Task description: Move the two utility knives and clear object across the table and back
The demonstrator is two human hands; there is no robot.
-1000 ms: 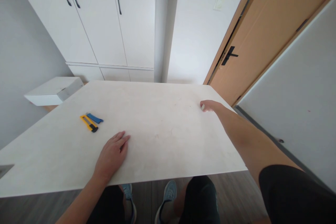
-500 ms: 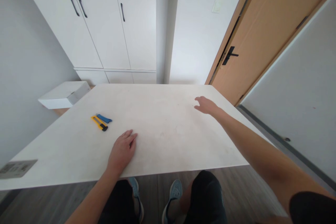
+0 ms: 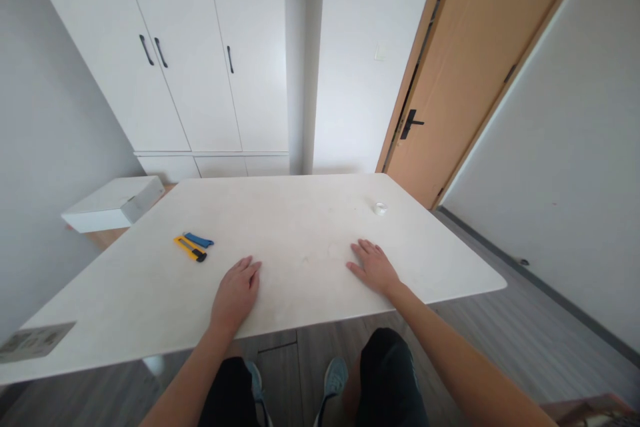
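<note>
My left hand (image 3: 237, 293) lies on the white table (image 3: 290, 213) near its front edge, palm down with fingers stretched and nothing held. To its upper left, a yellow utility knife (image 3: 190, 249) with a black end lies beside a blue utility knife (image 3: 199, 239). My right hand (image 3: 374, 267) rests flat on the tabletop right of the middle, fingers apart and holding nothing. Beyond it, toward the far right corner, sits a small whitish roll of tape (image 3: 381, 209), apart from the fingers.
A white box (image 3: 115, 202) stands past the table's left edge. A grey printed label (image 3: 36, 341) lies at the near left corner. White cabinets (image 3: 200, 47) line the back, and a wooden door (image 3: 450, 80) with a black handle is at the right.
My right hand has drawn back toward me from the far right, and the roll of tape now shows where it was. My left hand stays in place. The view has shifted slightly.
</note>
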